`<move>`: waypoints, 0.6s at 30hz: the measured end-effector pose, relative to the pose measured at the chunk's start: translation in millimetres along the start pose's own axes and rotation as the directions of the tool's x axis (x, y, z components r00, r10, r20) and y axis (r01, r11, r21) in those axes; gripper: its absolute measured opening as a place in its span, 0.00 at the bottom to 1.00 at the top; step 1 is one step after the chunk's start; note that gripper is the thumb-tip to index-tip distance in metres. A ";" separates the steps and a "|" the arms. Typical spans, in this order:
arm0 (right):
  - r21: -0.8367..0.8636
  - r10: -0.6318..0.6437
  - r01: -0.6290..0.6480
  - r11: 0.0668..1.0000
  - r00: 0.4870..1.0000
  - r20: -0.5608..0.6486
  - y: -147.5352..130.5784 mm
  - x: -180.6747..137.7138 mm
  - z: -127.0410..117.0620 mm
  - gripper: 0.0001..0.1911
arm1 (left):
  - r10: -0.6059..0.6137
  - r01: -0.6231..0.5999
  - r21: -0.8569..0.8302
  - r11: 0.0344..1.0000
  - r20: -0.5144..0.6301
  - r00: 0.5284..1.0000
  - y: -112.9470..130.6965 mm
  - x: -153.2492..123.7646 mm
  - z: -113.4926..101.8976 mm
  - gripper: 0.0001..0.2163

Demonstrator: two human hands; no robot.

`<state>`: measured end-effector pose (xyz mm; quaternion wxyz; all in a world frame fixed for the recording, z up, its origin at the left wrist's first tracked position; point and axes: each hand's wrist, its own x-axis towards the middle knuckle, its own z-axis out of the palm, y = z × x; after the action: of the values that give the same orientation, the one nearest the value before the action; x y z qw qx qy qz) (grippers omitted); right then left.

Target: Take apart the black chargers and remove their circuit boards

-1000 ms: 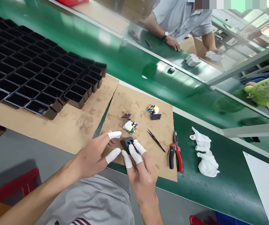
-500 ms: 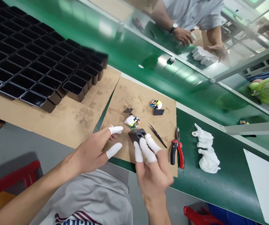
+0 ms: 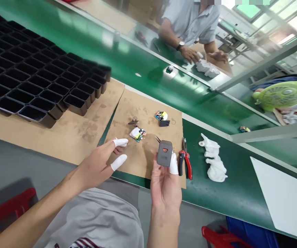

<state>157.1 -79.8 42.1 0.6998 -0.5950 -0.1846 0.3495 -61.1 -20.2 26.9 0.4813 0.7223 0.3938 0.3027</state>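
Held up in my right hand [image 3: 166,181] is a dark grey charger housing [image 3: 164,158], its end with an orange-lined port facing me. My left hand [image 3: 100,162], with white finger cots, hovers over the cardboard with thumb and fingers apart and nothing in it. Just beyond it lies a small circuit board [image 3: 138,133] with white and yellow parts, beside a dark plug plate [image 3: 133,122]. Farther back sits a second circuit board [image 3: 161,116] with a black plug plate [image 3: 165,123]. Tweezers [image 3: 157,138] are mostly hidden behind the housing. Red-and-black pliers [image 3: 185,160] lie to the right.
Rows of black housings [image 3: 36,113] fill the left of the cardboard [image 3: 91,129]. White finger cots [image 3: 215,162] and a white sheet [image 3: 277,193] lie on the green bench. Across a metal frame rail [image 3: 257,134], a co-worker's hands [image 3: 190,54] are near white items. A green fan [image 3: 285,93] stands right.
My right hand has turned the housing so its port end faces me, palm now upward. My left hand stays open in nearly the same place. The camera view has shifted slightly.
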 end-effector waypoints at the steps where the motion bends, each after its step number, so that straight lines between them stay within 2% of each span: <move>1: 0.124 0.107 -0.103 0.987 0.994 -0.031 -3.5 -2.3 0.3 0.14 | -0.007 0.007 0.005 1.000 -0.001 1.000 -0.5 -0.6 0.4 0.21; 3: 0.272 0.236 -0.216 0.938 0.971 -0.046 -10.5 -6.8 1.4 0.14 | -0.018 0.018 0.019 1.000 -0.001 1.000 -1.6 -1.8 0.7 0.22; 6: 0.270 0.260 -0.243 0.932 0.965 -0.030 -18.8 -12.5 3.5 0.16 | -0.017 0.017 0.030 0.999 0.005 1.000 -3.1 -3.2 0.2 0.21; 8: 0.162 0.175 -0.167 0.973 0.984 -0.036 -20.8 -15.5 3.6 0.17 | -0.013 0.013 0.032 0.999 0.006 1.000 -3.4 -3.8 0.0 0.21; 10: -0.056 -0.063 0.059 0.997 0.995 -0.079 -18.4 -17.4 1.4 0.16 | -0.012 0.012 0.037 0.999 0.002 1.000 -3.3 -4.0 0.3 0.21; 11: -0.202 -0.246 0.228 0.953 0.967 -0.070 -15.4 -17.7 -0.7 0.13 | -0.011 0.011 0.041 0.999 0.000 1.000 -3.2 -3.9 0.6 0.21; 12: -0.346 -0.436 0.407 0.845 0.900 -0.004 -11.2 -17.8 -3.3 0.11 | -0.007 0.007 0.046 0.999 -0.002 1.000 -3.2 -3.6 0.9 0.21; 13: -0.457 -0.587 0.568 0.684 0.801 0.117 -6.3 -17.6 -6.4 0.10 | -0.002 0.002 0.051 0.999 -0.004 1.000 -3.1 -3.2 1.2 0.22; 14: -0.517 -0.665 0.687 0.511 0.697 0.269 -1.0 -17.3 -9.8 0.13 | 0.005 -0.004 0.057 0.998 -0.005 1.000 -2.9 -2.8 1.4 0.22; 15: -0.531 -0.674 0.766 0.364 0.610 0.418 4.2 -17.2 -13.2 0.18 | 0.010 -0.009 0.064 0.998 -0.005 1.000 -2.6 -2.3 1.5 0.21; 16: -0.523 -0.640 0.809 0.267 0.555 0.532 8.6 -17.3 -16.7 0.23 | 0.013 -0.013 0.071 0.997 -0.002 1.000 -2.0 -1.9 1.4 0.21; 17: -0.514 -0.596 0.829 0.218 0.530 0.603 11.5 -17.7 -19.9 0.27 | 0.020 -0.020 0.078 0.997 0.001 1.000 -1.3 -1.6 1.3 0.20; 18: -0.512 -0.564 0.835 0.202 0.527 0.636 12.5 -18.1 -22.8 0.28 | 0.029 -0.029 0.086 0.996 0.003 1.000 -0.3 -1.3 1.1 0.20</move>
<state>156.6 -108.1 27.8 0.4060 -0.6147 -0.6749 -0.0433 -60.9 -21.7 26.2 0.4456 0.7483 0.3955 0.2918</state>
